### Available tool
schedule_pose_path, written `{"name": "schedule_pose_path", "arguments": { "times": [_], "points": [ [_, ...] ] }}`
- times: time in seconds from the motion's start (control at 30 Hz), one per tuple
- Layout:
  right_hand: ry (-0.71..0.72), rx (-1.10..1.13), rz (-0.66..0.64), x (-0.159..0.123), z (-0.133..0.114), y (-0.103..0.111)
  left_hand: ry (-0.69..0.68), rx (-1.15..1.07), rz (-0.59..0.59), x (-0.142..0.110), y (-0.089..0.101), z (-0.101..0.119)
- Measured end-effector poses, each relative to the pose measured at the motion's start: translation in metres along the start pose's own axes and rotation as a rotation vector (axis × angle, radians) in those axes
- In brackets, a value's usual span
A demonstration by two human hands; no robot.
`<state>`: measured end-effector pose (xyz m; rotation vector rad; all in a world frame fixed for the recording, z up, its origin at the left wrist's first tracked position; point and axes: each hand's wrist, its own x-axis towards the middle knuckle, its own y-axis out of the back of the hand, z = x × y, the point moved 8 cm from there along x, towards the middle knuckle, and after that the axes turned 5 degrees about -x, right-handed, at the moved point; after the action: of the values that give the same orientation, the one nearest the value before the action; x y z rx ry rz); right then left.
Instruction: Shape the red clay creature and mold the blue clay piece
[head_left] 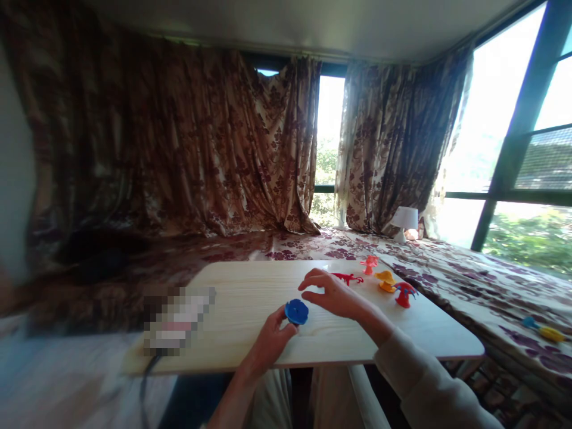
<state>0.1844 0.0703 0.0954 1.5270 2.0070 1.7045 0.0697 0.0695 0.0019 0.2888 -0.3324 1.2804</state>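
Observation:
My left hand (269, 341) grips a blue flower-shaped plastic piece (297, 312) near the front of the table, its scalloped cup facing up toward me. Just above and to the right of it hovers my right hand (331, 293), fingers curved and thumb apart, with nothing visible between them. Behind the right hand a thin dark red branching piece (348, 278) lies on the table, partly hidden by the hand. Further right stand a coral-red piece (369, 265), a yellow-orange piece (385, 281) and a red piece with blue tips (404, 295).
The pale wooden table (241, 280) has a blurred-out flat object (179, 322) at its left, with a black cable (143, 387) running off the front edge. On the floral-covered surface at right lie a blue-and-yellow item (550, 333) and a white lamp (404, 218).

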Motion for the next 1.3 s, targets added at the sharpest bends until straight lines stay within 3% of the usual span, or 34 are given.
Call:
{"name": "schedule_pose_path", "arguments": {
  "times": [0.17, 0.3, 0.43, 0.7, 1.3],
  "points": [
    [-0.111, 0.131, 0.092, -0.008, 0.022, -0.028, 0.025, -0.01, 0.019, 0.0, 0.003, 0.0],
    [-0.23, 0.196, 0.291, -0.02, 0.044, -0.041, 0.052, 0.021, 0.195, 0.001, 0.018, -0.009],
    [-0.289, 0.277, 0.385, -0.03, 0.052, -0.054, 0.044, 0.069, 0.313, 0.001, 0.026, -0.014],
    [-0.275, 0.396, 0.369, -0.036, 0.039, -0.07, 0.028, 0.108, 0.419, -0.002, 0.035, -0.014],
    [-0.205, 0.408, 0.376, -0.04, 0.033, -0.066, 0.035, 0.149, 0.381, -0.001, 0.03, -0.007]
  ]
}}
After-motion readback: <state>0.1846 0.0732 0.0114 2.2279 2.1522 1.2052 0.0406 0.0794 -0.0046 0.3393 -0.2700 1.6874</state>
